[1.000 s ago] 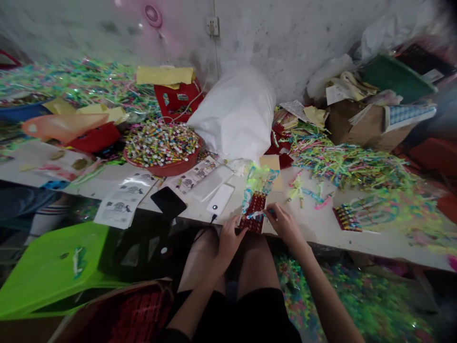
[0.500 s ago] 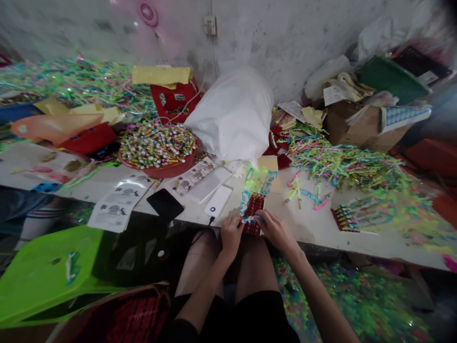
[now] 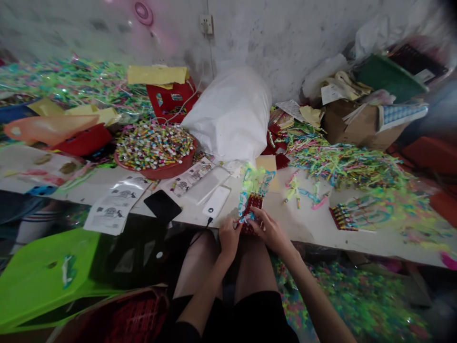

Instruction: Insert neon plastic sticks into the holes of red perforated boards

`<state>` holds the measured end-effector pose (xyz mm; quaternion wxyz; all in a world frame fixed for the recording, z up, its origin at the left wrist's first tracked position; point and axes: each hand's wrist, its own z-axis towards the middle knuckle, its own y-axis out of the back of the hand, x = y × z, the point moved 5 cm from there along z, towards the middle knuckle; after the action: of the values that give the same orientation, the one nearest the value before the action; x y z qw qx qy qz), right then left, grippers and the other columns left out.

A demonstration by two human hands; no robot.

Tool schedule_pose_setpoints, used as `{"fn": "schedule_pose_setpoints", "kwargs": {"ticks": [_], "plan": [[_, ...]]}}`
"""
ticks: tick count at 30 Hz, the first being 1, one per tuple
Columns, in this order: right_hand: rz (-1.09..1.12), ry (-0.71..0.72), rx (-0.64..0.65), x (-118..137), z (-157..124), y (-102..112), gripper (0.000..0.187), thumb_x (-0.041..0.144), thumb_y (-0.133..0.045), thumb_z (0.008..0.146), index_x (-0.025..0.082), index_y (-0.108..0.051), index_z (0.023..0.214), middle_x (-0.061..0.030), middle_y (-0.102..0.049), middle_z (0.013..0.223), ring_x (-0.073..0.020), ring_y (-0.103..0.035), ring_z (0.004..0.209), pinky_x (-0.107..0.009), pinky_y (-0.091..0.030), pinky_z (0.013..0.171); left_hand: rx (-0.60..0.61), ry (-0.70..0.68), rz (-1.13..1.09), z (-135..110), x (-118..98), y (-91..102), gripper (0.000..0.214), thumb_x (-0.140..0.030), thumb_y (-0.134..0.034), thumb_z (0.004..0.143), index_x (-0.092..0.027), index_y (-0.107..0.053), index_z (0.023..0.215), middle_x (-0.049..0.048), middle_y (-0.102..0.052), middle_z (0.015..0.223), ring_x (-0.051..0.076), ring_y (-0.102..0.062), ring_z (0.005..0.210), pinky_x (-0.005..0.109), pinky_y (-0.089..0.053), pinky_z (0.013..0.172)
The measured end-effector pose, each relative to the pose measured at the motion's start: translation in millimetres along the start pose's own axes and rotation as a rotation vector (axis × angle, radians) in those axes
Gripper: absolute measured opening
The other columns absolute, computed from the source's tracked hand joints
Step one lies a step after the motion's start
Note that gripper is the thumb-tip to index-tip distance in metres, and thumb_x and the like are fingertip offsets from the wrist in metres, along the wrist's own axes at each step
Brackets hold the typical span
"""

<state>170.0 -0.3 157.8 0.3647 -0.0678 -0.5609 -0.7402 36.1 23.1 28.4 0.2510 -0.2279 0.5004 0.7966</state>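
A dark red ridged strip (image 3: pixel 255 202) lies on the table in front of me, its near end at the table edge. Yellow-green and blue plastic pieces (image 3: pixel 259 177) stick out from its far end and left side. At its left edge my left hand (image 3: pixel 229 236) pinches a small blue-and-white piece (image 3: pixel 246 217). My right hand (image 3: pixel 270 231) lies over the strip's right side, thumb close to that piece and index finger stretched apart across the ridges. Further right sits another red strip (image 3: pixel 342 220), filled with a row of banded pieces.
Left of the strip are a white phone (image 3: pixel 216 201) on a cable, a black flat device (image 3: pixel 162 205) and printed sheets (image 3: pixel 119 202). A red basin (image 3: pixel 157 172) holds many small capped pieces. Behind stands a white sack (image 3: pixel 228 114). Colourful pieces are heaped right (image 3: pixel 350 164). Another person's leg (image 3: pixel 35 226) shows left.
My right hand's fingers have moved from the small piece's right end up and left over the red strip. My left hand still pinches the piece, which now sits more bunched.
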Motion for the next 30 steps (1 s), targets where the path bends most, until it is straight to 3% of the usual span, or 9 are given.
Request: {"fn": "schedule_pose_setpoints", "kwargs": {"ticks": [6, 9, 14, 19, 23, 25, 27, 30], "plan": [[0.07, -0.102, -0.002, -23.7, -13.9, 0.5, 0.036, 0.039, -0.041, 0.093, 0.022, -0.049, 0.123, -0.0067, -0.063, 0.095, -0.0152, -0.062, 0.07, -0.027, -0.053, 0.065, -0.038, 0.204, -0.056, -2.2, 10.6, -3.8, 0.023, -0.041, -0.058, 0.081, -0.019, -0.055, 0.077, 0.0035, -0.063, 0.071, 0.021, -0.06, 0.068, 0.032, -0.044, 0.065], [0.101, -0.193, -0.026, -48.7, -26.1, -0.2, 0.036, 0.041, -0.04, 0.092, 0.02, -0.051, 0.119, -0.0052, -0.063, 0.089, -0.0138, -0.061, 0.066, -0.026, -0.051, 0.062, -0.034, 0.199, -0.066, -1.2, 9.6, -6.2, 0.025, -0.043, -0.056, 0.081, -0.02, -0.054, 0.075, 0.0041, -0.064, 0.071, 0.022, -0.061, 0.069, 0.034, -0.044, 0.067], [-0.022, -0.598, -0.243, -127.4, -32.3, 6.2, 0.038, 0.044, -0.038, 0.09, 0.014, -0.054, 0.106, -0.0088, -0.064, 0.089, -0.0184, -0.062, 0.07, -0.032, -0.049, 0.065, -0.025, 0.212, 0.012, -1.5, 8.9, -8.8, 0.024, -0.044, -0.053, 0.083, -0.02, -0.053, 0.076, 0.0057, -0.065, 0.074, 0.024, -0.061, 0.069, 0.035, -0.044, 0.066], [-0.162, -1.003, -0.246, -194.1, -6.4, 7.8, 0.035, 0.041, -0.055, 0.08, 0.011, -0.055, 0.098, -0.0211, -0.061, 0.103, -0.0275, -0.062, 0.09, -0.037, -0.046, 0.072, -0.011, 0.208, 0.049, -0.7, 7.7, -7.9, 0.024, -0.043, -0.053, 0.082, -0.02, -0.053, 0.075, 0.0061, -0.065, 0.072, 0.025, -0.061, 0.069, 0.035, -0.044, 0.066], [-0.009, -0.982, -0.344, -211.8, 9.0, 13.7, 0.019, 0.024, -0.057, 0.076, 0.009, -0.055, 0.086, -0.0248, -0.062, 0.097, -0.0235, -0.062, 0.085, -0.029, -0.042, 0.062, -0.001, 0.215, 0.031, 1.0, 6.1, -5.1, 0.022, -0.042, -0.055, 0.081, -0.02, -0.054, 0.076, 0.0045, -0.064, 0.071, 0.023, -0.061, 0.067, 0.033, -0.044, 0.064], [0.076, -0.943, -0.316, -216.3, 7.6, 16.0, 0.014, 0.02, -0.049, 0.079, 0.01, -0.056, 0.074, -0.0187, -0.064, 0.077, -0.018, -0.062, 0.07, -0.027, -0.038, 0.055, -0.004, 0.204, -0.008, 1.6, 5.5, -4.1, 0.02, -0.039, -0.056, 0.082, -0.02, -0.055, 0.078, 0.0039, -0.065, 0.073, 0.023, -0.061, 0.07, 0.033, -0.044, 0.066], [0.146, -0.923, -0.264, -219.6, 0.6, 18.1, 0.021, 0.021, -0.046, 0.079, 0.012, -0.055, 0.061, -0.0106, -0.061, 0.057, -0.0135, -0.056, 0.053, -0.026, -0.035, 0.048, -0.007, 0.16, -0.051, 1.8, 4.4, -4.0, 0.018, -0.037, -0.056, 0.083, -0.019, -0.056, 0.083, 0.0041, -0.066, 0.079, 0.022, -0.062, 0.074, 0.033, -0.045, 0.07], [0.299, -0.899, -0.182, -218.4, -17.6, 17.0, 0.019, 0.025, -0.054, 0.073, 0.013, -0.057, 0.059, -0.0058, -0.061, 0.054, -0.0097, -0.048, 0.041, -0.023, -0.035, 0.043, -0.003, 0.098, -0.05, 1.1, 4.2, -5.4, 0.017, -0.036, -0.055, 0.084, -0.019, -0.058, 0.084, 0.0048, -0.066, 0.082, 0.021, -0.061, 0.078, 0.033, -0.044, 0.073]]}}
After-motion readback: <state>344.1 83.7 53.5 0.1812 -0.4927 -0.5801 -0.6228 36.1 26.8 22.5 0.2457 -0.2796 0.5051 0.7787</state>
